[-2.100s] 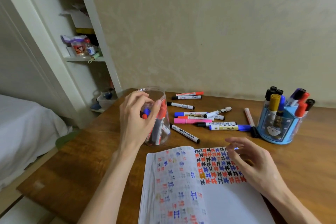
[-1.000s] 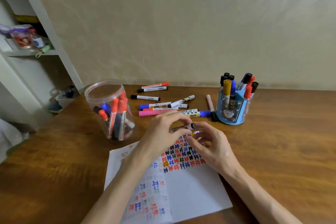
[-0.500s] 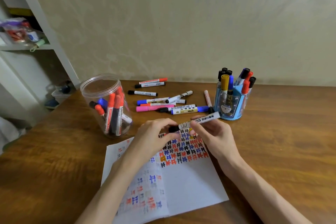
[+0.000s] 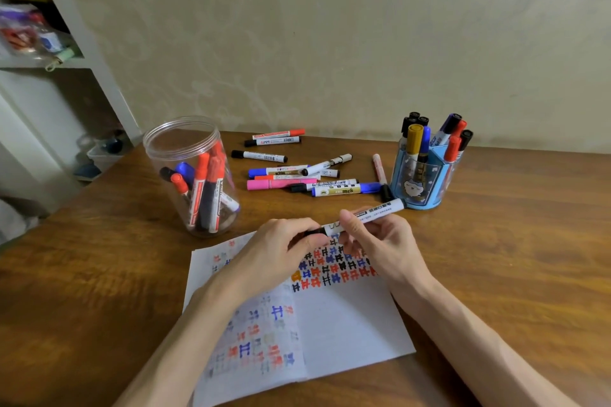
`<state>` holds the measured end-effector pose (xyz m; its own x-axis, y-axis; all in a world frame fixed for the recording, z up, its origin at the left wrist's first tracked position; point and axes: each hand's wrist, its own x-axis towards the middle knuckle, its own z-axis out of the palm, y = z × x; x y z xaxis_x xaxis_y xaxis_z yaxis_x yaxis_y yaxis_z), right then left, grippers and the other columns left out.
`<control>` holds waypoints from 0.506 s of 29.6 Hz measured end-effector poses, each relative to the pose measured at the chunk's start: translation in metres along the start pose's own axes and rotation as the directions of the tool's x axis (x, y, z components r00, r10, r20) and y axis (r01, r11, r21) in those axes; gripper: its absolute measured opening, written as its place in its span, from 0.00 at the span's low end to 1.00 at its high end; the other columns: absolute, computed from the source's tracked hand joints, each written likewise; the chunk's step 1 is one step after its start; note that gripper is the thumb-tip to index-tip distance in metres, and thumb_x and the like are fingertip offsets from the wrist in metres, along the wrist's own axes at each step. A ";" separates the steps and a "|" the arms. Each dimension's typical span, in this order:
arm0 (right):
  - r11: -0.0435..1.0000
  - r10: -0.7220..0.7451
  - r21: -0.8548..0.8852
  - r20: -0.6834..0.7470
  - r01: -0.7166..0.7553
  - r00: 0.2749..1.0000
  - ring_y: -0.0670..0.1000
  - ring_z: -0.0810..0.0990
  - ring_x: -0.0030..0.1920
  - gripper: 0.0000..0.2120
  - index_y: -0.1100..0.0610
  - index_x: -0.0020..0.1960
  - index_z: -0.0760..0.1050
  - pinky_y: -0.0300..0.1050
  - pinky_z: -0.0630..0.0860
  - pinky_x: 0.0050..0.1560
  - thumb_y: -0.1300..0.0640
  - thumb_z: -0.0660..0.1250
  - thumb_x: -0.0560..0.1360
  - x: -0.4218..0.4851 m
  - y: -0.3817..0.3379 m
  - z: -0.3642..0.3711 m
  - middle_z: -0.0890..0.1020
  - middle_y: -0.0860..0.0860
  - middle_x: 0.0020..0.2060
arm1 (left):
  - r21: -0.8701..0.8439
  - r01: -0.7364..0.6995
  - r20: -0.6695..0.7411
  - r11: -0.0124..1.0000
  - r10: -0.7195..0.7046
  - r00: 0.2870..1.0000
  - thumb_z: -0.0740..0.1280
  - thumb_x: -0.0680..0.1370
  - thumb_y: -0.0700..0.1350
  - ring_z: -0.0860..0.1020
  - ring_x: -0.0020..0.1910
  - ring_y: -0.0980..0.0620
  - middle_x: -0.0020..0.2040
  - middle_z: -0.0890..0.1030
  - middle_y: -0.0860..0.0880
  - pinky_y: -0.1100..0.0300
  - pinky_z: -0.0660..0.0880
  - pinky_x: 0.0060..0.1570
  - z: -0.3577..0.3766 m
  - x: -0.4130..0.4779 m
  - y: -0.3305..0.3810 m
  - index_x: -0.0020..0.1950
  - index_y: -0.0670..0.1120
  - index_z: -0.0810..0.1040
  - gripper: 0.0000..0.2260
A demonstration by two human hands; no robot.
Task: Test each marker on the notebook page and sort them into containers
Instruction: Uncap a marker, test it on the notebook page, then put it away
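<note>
Uncapping step: left hand (image 4: 281, 253) pinches the black cap (image 4: 314, 232), right hand (image 4: 380, 241) pinches the white marker (image 4: 367, 215) above the notebook page (image 4: 347, 324), twelve o'clock edge; next, I'd say, a straight pull apart.

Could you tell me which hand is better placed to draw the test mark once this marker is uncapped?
The right hand: it grips the marker by its barrel above the notebook page, while the left hand only pinches the black cap end and would likely come away holding the cap.
</note>
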<state>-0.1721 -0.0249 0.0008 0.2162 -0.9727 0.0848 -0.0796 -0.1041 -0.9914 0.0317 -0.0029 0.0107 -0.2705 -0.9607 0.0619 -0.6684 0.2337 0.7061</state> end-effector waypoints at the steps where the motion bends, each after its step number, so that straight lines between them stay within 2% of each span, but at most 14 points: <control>1: 1.000 -0.005 -0.009 0.011 0.006 1.000 0.48 0.84 0.36 0.15 0.57 0.42 0.84 0.40 0.80 0.42 0.46 0.71 0.79 0.000 0.001 0.003 0.87 0.53 0.37 | -0.028 0.014 0.014 1.000 -0.014 1.000 0.63 0.84 0.55 0.83 0.51 0.58 0.48 0.85 0.57 0.52 0.81 0.49 -0.002 -0.002 -0.002 0.56 0.56 0.82 0.09; 6: 1.000 -0.002 -0.007 0.037 0.002 0.999 0.48 0.84 0.38 0.14 0.59 0.47 0.84 0.39 0.79 0.42 0.47 0.71 0.80 -0.001 0.005 0.009 0.87 0.54 0.39 | -0.086 0.042 0.061 0.995 -0.037 0.997 0.63 0.84 0.54 0.82 0.46 0.54 0.43 0.84 0.52 0.49 0.80 0.48 -0.005 -0.005 -0.007 0.49 0.53 0.82 0.11; 10: 0.999 -0.044 0.005 0.104 0.044 0.994 0.47 0.84 0.39 0.11 0.59 0.49 0.83 0.40 0.79 0.43 0.51 0.71 0.80 -0.002 0.002 0.010 0.87 0.52 0.40 | -0.123 0.040 0.069 0.992 -0.032 0.997 0.62 0.85 0.54 0.81 0.45 0.45 0.43 0.82 0.45 0.42 0.78 0.46 -0.006 -0.009 -0.014 0.47 0.51 0.82 0.13; 11: 0.998 -0.058 0.003 0.123 0.058 0.991 0.48 0.85 0.40 0.11 0.59 0.49 0.83 0.40 0.79 0.44 0.51 0.70 0.81 -0.002 0.001 0.011 0.87 0.52 0.40 | -0.143 0.038 0.072 0.989 -0.027 0.997 0.62 0.85 0.55 0.80 0.44 0.46 0.41 0.82 0.45 0.44 0.77 0.44 -0.007 -0.010 -0.016 0.45 0.52 0.82 0.13; 13: 0.997 -0.080 -0.006 0.153 0.082 0.985 0.48 0.85 0.41 0.10 0.59 0.50 0.82 0.41 0.79 0.44 0.52 0.70 0.81 -0.002 0.000 0.011 0.87 0.51 0.40 | -0.180 0.030 0.071 0.983 -0.017 0.997 0.62 0.84 0.55 0.78 0.40 0.53 0.37 0.80 0.51 0.51 0.76 0.43 -0.010 -0.013 -0.016 0.42 0.57 0.81 0.13; 15: 0.995 -0.095 -0.010 0.154 0.098 0.983 0.48 0.85 0.41 0.10 0.60 0.50 0.82 0.41 0.80 0.44 0.53 0.69 0.81 -0.001 -0.001 0.010 0.87 0.50 0.40 | -0.199 0.033 0.069 0.979 -0.020 0.997 0.62 0.84 0.55 0.80 0.43 0.57 0.40 0.82 0.55 0.54 0.77 0.46 -0.010 -0.012 -0.015 0.44 0.58 0.82 0.12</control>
<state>-0.1620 -0.0220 0.0012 0.3701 -0.9147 0.1622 -0.0673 -0.2006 -0.9774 0.0517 0.0041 0.0064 -0.3043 -0.9526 -0.0011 -0.5258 0.1670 0.8341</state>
